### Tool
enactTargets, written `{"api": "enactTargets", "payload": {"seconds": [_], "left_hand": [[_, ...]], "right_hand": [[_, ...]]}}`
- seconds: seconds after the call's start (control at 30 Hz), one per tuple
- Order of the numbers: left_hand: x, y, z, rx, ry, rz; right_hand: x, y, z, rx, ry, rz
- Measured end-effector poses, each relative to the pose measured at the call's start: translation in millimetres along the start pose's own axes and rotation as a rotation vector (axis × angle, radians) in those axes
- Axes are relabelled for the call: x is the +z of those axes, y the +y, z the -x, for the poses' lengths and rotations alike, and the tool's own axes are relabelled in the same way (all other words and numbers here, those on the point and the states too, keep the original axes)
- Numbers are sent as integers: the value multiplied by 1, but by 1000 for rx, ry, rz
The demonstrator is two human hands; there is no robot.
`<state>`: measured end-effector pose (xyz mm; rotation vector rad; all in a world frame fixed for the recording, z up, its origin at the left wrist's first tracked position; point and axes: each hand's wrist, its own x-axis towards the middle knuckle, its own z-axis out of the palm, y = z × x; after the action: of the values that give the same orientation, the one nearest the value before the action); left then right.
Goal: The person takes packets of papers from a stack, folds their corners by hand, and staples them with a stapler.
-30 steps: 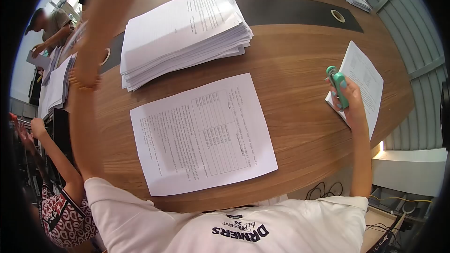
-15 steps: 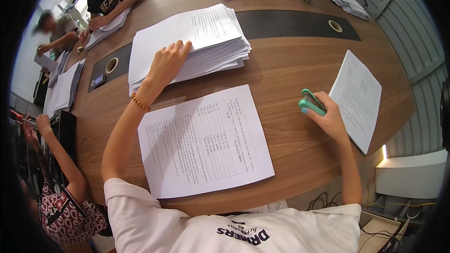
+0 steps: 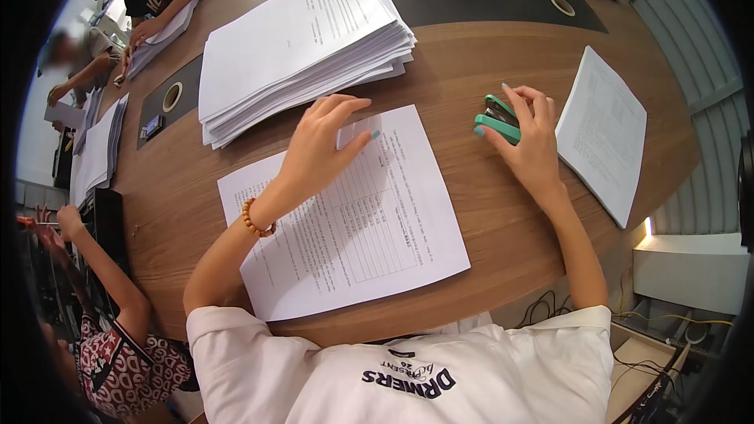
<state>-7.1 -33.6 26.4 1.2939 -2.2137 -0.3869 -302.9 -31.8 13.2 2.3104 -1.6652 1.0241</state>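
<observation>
My right hand holds a small green stapler above the wooden table, thumb along its lower side and index finger lifted off it. Its black and metal inner part shows between the green halves. My left hand is over the upper part of a printed sheet with a table grid on it, thumb and fingers apart, holding nothing. Whether its fingertips touch the paper I cannot tell. Just beyond that hand lies a thick, uneven stack of printed papers.
A neater paper pile lies on the right, near the table edge. A dark inset strip with a round cable hole crosses the table. Co-workers handle papers at the far left; another person's arm is at near left.
My left hand has come off the thick stack, back and to the right over the single sheet. My right hand, still with the stapler, has moved slightly forward and left; its index finger has lifted.
</observation>
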Motion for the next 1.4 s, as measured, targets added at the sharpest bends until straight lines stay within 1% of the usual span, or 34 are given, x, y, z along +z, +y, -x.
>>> {"api": "enactTargets", "payload": {"seconds": [0.07,0.1,0.17,0.2,0.23,0.3,0.33,0.4,0.53,0.6,0.73,0.8,0.9,0.93,0.97,1.0,1.2,1.3,1.33,1.4], "left_hand": [[6,2,2,-34,-18,117],[9,2,2,-37,-24,121],[13,2,2,-70,-32,170],[14,2,3,-70,-36,172],[15,2,3,-82,-52,170],[17,1,3,-93,-70,170],[18,0,4,-77,-46,175],[20,0,4,-64,-25,182],[21,0,3,-84,-14,219],[21,-1,4,-84,-7,220],[23,0,4,-79,20,217],[23,0,4,-76,43,211],[24,0,5,-66,70,242],[24,0,6,-94,81,320],[24,0,6,-121,94,397],[24,-1,5,-118,91,397],[20,2,6,-119,56,344],[21,2,6,-61,60,302],[20,4,5,-41,72,235],[19,5,4,6,110,140]], "right_hand": [[-8,-21,-4,-48,34,-147],[-8,-30,-4,-43,28,-146],[-6,-43,-3,218,-386,-611],[2,-43,-2,176,-434,-601],[10,-44,-1,181,-434,-600],[24,-46,-1,35,-328,-518],[28,-47,-1,39,-330,-518],[35,-49,-3,-43,-278,-453],[38,-52,-4,-72,-328,-388],[41,-53,-2,-138,-275,-336],[42,-58,0,-129,-276,-270],[45,-59,5,-173,-231,-275],[42,-60,6,-197,-204,-270],[40,-61,6,-189,-205,-271],[38,-61,5,-102,-240,-367],[36,-61,3,-16,-273,-465],[35,-59,1,-46,-331,-425],[36,-59,1,-86,-315,-394],[36,-59,1,-80,-310,-395],[38,-58,2,-142,-287,-371]]}}
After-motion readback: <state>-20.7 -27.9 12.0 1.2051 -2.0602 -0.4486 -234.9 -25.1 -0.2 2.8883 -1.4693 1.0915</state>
